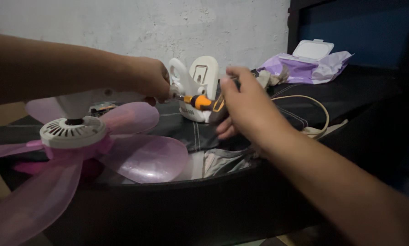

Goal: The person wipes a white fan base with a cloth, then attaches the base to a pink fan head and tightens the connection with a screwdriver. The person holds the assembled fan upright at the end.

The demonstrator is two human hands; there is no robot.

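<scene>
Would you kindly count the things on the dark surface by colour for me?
Pink or purple: 2, the fan blades and the wipes pack
White: 2, the fan motor hub and the clip base
Orange: 1, the screwdriver
Total: 5

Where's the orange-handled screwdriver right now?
Head view, centre: the orange-handled screwdriver lies across the right hand, tip toward the white plastic fan base that the left hand steadies, right of the pink translucent fan blades.
</scene>
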